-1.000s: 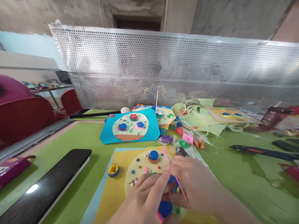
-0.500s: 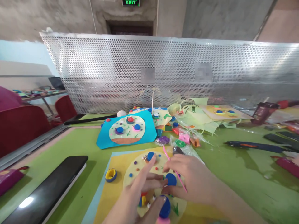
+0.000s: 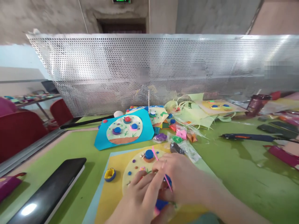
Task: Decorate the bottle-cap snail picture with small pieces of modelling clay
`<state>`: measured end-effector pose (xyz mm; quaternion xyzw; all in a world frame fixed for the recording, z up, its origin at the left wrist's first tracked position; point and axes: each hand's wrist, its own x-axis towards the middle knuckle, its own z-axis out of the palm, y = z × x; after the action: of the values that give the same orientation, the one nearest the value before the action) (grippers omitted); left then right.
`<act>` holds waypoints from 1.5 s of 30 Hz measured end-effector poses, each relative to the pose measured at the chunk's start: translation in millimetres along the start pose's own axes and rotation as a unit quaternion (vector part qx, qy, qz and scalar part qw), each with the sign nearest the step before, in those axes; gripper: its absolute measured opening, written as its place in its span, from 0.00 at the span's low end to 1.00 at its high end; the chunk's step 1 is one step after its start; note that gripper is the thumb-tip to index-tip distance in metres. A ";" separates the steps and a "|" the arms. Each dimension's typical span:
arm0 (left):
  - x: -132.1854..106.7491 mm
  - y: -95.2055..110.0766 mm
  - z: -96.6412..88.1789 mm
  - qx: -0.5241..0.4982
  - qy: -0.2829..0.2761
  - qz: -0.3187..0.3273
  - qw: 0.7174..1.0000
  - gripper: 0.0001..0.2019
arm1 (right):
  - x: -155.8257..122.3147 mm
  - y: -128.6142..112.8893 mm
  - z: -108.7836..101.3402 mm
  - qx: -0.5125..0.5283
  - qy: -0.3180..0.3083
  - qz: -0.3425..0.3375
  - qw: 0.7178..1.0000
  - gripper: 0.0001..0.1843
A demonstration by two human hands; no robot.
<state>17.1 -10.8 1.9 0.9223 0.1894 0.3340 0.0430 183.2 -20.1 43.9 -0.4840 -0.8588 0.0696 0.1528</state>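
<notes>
Nearby, a black phone (image 3: 49,191) lay left, packets (image 3: 181,133) sat beyond a yellow sheet (image 3: 118,161) at near centre, its pale disc (image 3: 128,166) partly hidden, right hand (image 3: 179,174) curled around a pink stick (image 3: 154,153) over it, left hand (image 3: 142,196) loosely bent, its hold unclear.

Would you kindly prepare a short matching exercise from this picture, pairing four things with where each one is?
Things
1. Pink stick
2. Blue cap with yellow inside
3. Black slab-shaped device
4. Bright blue card

Places
A. Beyond the far edge of the yellow sheet
B. On the green tabletop, near the picture's left
C. In the right hand's grip
D. On the yellow sheet, near its left edge

Pairs: 1-C, 2-D, 3-B, 4-A
</notes>
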 end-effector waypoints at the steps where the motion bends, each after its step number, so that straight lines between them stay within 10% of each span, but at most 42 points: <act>1: -0.5 -1.8 -1.7 0.000 0.007 -0.013 1.000 0.33 | -1.7 3.6 0.2 0.005 0.005 0.006 1.000 0.11; 14: -7.5 -13.7 -10.8 -0.153 0.027 -0.180 0.971 0.33 | -9.0 20.4 -1.0 0.041 0.014 0.039 0.998 0.18; 29: -7.3 -23.0 -7.5 0.039 0.034 -0.208 0.977 0.09 | -15.4 33.2 -5.0 0.017 0.004 0.057 0.998 0.15; 33: -5.2 -31.0 -1.4 0.034 0.031 -0.185 0.982 0.25 | -13.7 40.6 -0.9 0.017 -0.002 0.060 0.998 0.10; 45: 16.9 -45.7 9.4 0.120 -0.090 -0.034 0.988 0.20 | -25.7 51.9 10.1 0.101 0.137 0.033 0.985 0.16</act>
<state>20.3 38.3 -4.6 0.9403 0.2543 0.2226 -0.0399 234.4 -14.6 15.4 -0.4990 -0.8021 0.0938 0.3145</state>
